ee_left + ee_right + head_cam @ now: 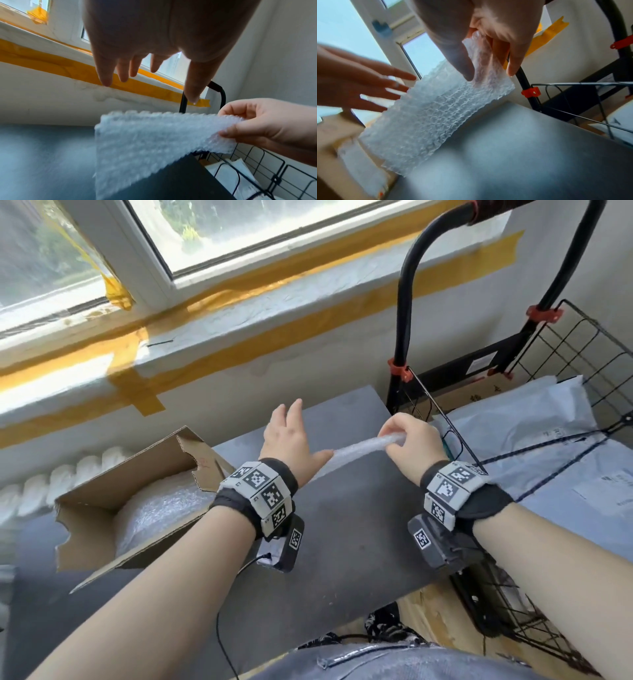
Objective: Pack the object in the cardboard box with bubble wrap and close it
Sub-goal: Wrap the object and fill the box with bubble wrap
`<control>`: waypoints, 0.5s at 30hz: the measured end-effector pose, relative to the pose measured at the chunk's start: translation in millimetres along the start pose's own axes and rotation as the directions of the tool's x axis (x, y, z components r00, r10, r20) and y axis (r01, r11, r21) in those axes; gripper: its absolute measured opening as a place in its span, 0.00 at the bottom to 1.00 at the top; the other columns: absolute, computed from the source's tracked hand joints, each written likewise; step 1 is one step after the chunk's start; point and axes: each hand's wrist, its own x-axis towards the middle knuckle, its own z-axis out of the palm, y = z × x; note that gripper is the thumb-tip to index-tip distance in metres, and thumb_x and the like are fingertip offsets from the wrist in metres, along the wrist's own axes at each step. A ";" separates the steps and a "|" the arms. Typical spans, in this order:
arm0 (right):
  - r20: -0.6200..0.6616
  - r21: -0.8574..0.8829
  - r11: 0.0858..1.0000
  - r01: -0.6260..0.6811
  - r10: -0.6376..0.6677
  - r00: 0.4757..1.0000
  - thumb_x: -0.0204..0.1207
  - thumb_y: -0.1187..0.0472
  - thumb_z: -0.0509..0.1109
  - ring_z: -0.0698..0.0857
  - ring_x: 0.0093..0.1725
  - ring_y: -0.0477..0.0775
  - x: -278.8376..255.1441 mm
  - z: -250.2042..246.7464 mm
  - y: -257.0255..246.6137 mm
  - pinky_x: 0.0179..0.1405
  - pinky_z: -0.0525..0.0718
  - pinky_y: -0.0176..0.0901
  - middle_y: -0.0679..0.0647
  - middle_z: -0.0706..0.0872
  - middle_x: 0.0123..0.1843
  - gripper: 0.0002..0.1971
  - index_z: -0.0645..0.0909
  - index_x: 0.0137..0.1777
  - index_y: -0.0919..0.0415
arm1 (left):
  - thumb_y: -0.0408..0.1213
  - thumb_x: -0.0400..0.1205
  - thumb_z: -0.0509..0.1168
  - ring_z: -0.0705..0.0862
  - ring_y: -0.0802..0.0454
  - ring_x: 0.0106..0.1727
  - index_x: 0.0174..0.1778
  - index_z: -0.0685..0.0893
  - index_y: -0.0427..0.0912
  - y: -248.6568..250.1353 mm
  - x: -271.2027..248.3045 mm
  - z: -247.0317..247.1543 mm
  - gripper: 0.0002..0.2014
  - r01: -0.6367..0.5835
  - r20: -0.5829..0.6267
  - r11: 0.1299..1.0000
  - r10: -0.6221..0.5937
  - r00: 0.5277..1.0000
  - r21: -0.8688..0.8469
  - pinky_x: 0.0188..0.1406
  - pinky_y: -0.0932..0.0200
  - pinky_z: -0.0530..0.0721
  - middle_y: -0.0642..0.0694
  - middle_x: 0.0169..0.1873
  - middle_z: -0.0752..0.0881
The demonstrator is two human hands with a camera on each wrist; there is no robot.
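Right hand point(409, 444) grip: bubble wrap point(359, 448)

Both forearms reach forward, wrists banded. The left hand point(287, 440) is spread, fingers straight and apart. The right hand point(409, 440) curls, thumb and fingers pinching a strip of bubble wrap point(359, 447).

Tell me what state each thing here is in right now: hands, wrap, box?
Left hand: open, fingers spread, holding nothing.
Right hand: pinches one end of the strip.
Bubble wrap strip: lifted above the table, hanging from the right hand.
Box: open, flaps up, more bubble wrap inside.
Table: grey, box resting on it.
Wire cart: holds grey mailer bags.
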 end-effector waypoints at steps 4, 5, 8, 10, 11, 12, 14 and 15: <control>-0.062 0.153 0.984 0.092 -0.084 0.995 0.71 0.72 0.66 0.79 0.48 0.49 0.2 -22.1 -34.5 0.47 0.72 0.35 0.48 0.82 0.45 0.10 0.82 0.44 0.57 | 0.48 0.70 0.75 0.61 0.44 0.80 0.82 0.52 0.47 -7.1 -7.6 -28.1 0.49 -0.076 -0.046 0.996 0.078 0.996 0.035 0.79 0.51 0.60 0.42 0.79 0.64; -0.068 0.173 0.978 0.118 -0.108 0.992 0.72 0.71 0.66 0.79 0.49 0.49 0.6 -26.2 -43.1 0.45 0.73 0.35 0.48 0.82 0.47 0.09 0.83 0.46 0.58 | 0.47 0.71 0.75 0.66 0.44 0.78 0.81 0.56 0.47 -9.8 -9.2 -35.1 0.46 -0.090 -0.066 0.995 0.093 0.993 0.045 0.77 0.51 0.65 0.43 0.75 0.70; -0.076 0.228 0.955 0.188 -0.175 0.982 0.74 0.69 0.68 0.78 0.49 0.48 3.9 -30.9 -66.9 0.33 0.75 0.21 0.50 0.81 0.50 0.07 0.81 0.48 0.58 | 0.41 0.75 0.70 0.76 0.47 0.70 0.75 0.68 0.50 -18.5 -17.9 -56.8 0.32 -0.092 -0.174 0.995 0.096 0.980 0.026 0.71 0.51 0.74 0.48 0.66 0.80; -0.091 0.275 0.938 0.210 -0.192 0.977 0.74 0.68 0.70 0.79 0.50 0.48 6.5 -27.9 -81.8 0.30 0.74 0.14 0.50 0.81 0.53 0.09 0.78 0.49 0.54 | 0.38 0.77 0.67 0.79 0.48 0.65 0.70 0.74 0.50 -26.0 -28.1 -72.4 0.24 -0.070 -0.269 0.997 0.060 0.961 -0.029 0.66 0.55 0.75 0.48 0.62 0.82; -0.099 0.295 0.932 0.213 -0.191 0.976 0.74 0.67 0.70 0.79 0.51 0.48 7.1 -25.2 -89.5 0.31 0.74 0.14 0.50 0.80 0.54 0.10 0.76 0.50 0.53 | 0.37 0.78 0.66 0.80 0.48 0.64 0.69 0.75 0.49 -31.3 -33.8 -79.8 0.22 -0.056 -0.307 0.997 0.035 0.951 -0.059 0.63 0.58 0.74 0.47 0.61 0.83; -0.105 0.308 0.927 0.214 -0.190 0.976 0.74 0.67 0.71 0.79 0.52 0.49 7.3 -21.3 -97.7 0.33 0.75 0.17 0.50 0.80 0.54 0.12 0.75 0.52 0.53 | 0.37 0.78 0.66 0.80 0.48 0.64 0.68 0.76 0.49 -37.4 -40.2 -87.2 0.21 -0.046 -0.341 0.996 0.016 0.940 -0.083 0.60 0.59 0.74 0.47 0.61 0.83; -0.104 0.336 0.915 0.225 -0.201 0.974 0.74 0.66 0.71 0.80 0.53 0.50 6.7 -11.8 -116.2 0.39 0.77 0.26 0.51 0.79 0.55 0.14 0.75 0.57 0.54 | 0.37 0.79 0.66 0.79 0.48 0.65 0.68 0.77 0.48 -53.1 -53.0 -100.2 0.21 -0.021 -0.395 0.993 -0.027 0.918 -0.117 0.59 0.61 0.72 0.47 0.64 0.83; -0.092 0.359 0.904 0.233 -0.214 0.972 0.73 0.66 0.72 0.81 0.53 0.50 5.4 -6.0 -126.7 0.39 0.77 0.28 0.52 0.80 0.55 0.16 0.74 0.59 0.56 | 0.38 0.79 0.66 0.78 0.48 0.67 0.69 0.76 0.47 -62.8 -59.6 -105.6 0.21 -0.002 -0.420 0.990 -0.057 0.906 -0.138 0.61 0.61 0.72 0.48 0.66 0.82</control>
